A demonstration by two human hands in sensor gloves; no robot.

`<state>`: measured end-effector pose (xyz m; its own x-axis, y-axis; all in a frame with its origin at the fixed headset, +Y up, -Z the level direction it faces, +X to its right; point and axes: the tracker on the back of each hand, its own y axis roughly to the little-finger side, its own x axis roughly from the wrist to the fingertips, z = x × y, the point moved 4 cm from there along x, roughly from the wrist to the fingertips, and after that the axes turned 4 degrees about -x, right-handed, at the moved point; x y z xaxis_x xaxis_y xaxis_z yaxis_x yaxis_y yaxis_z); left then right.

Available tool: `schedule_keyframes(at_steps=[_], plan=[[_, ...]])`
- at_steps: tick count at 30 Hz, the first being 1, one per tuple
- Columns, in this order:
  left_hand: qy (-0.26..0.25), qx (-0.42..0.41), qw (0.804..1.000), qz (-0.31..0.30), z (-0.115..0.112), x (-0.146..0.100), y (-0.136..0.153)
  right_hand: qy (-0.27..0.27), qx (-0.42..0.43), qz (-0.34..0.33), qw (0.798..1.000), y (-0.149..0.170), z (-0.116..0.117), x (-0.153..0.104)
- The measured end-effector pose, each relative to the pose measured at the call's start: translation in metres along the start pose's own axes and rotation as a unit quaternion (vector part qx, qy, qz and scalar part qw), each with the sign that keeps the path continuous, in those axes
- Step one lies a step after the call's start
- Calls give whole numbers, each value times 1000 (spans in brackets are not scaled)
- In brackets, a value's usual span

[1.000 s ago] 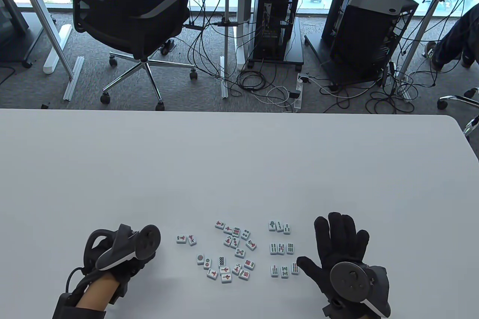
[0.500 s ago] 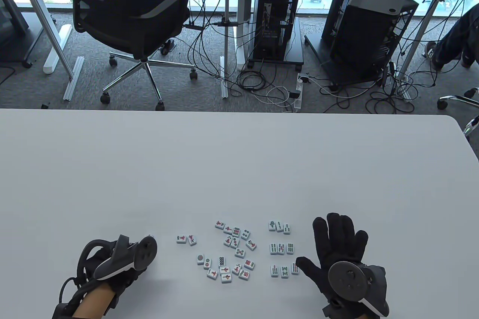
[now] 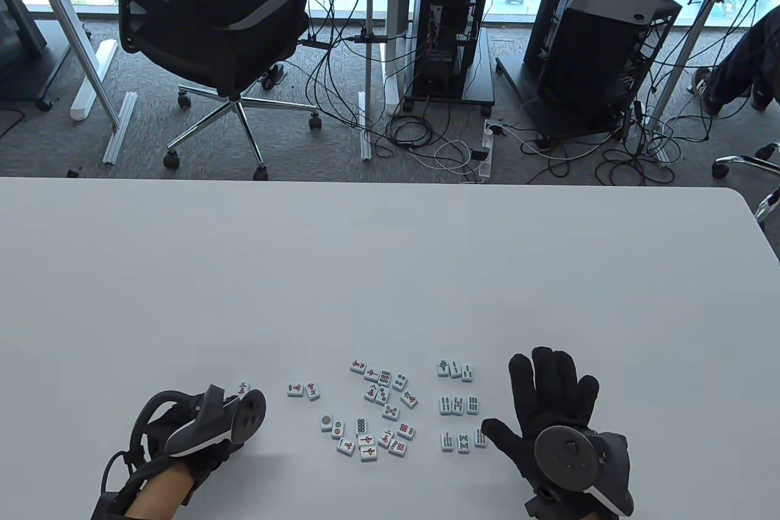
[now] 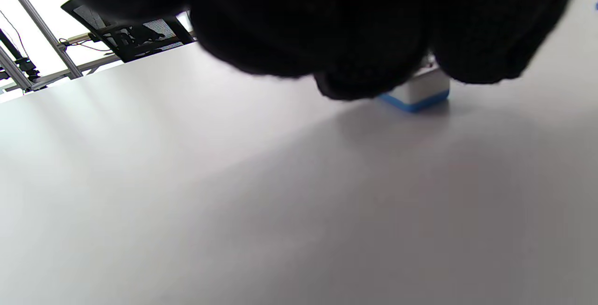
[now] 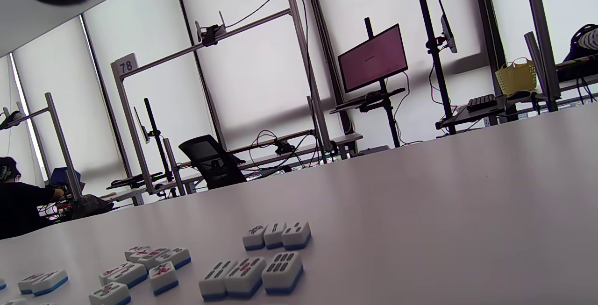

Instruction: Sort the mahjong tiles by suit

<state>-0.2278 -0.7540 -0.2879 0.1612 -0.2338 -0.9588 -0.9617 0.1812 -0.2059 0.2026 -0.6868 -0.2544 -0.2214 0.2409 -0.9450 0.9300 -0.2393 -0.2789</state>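
On a white tabletop [image 3: 390, 252], the left hand [image 3: 201, 428] curls its gloved fingers [image 4: 369, 62] around a single mahjong tile [image 3: 243, 388], a grip that holds the blue-backed piece near the surface just left of two red-character tiles [image 3: 303, 389] lying side by side. The right hand [image 3: 557, 410] lies flat and open with fingers spread, holding nothing, its thumb tip just beside the lowest of three neat rows of bamboo tiles [image 3: 458, 404]. Between the two hands sits a loose cluster of unsorted tiles [image 3: 375, 413], face up.
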Motion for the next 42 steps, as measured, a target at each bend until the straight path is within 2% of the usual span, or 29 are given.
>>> schedule_keyframes(at_steps=[4, 7, 11, 15, 18, 21, 28, 34, 42], plan=[[-36, -9, 999, -3, 25, 8, -13, -1, 0, -1, 1000, 0, 1, 0], [-48, -18, 999, 11, 35, 22, -23, -1, -2, -2, 1000, -1, 1, 0], [-16, -55, 997, 49, 34, 51, -35, -1, 0, -3, 1000, -1, 1, 0], [27, -35, 996, 78, 26, 70, -40, 2, 4, -5, 1000, -1, 0, -1], [39, -7, 996, 81, 21, 79, -43, 3, 8, -6, 1000, -1, 1, -1], [56, 35, 994, 89, 18, 84, -41, 6, 10, -8, 1000, -1, 0, -1], [43, 18, 995, 89, 26, 82, -38, 6, 11, -8, 1000, -1, 1, -1], [90, 23, 992, 88, 16, 85, -48, 5, 8, -9, 1000, -1, 2, -1], [110, 10, 990, 83, 9, 90, -52, 5, 10, -10, 1000, -1, 2, -1]])
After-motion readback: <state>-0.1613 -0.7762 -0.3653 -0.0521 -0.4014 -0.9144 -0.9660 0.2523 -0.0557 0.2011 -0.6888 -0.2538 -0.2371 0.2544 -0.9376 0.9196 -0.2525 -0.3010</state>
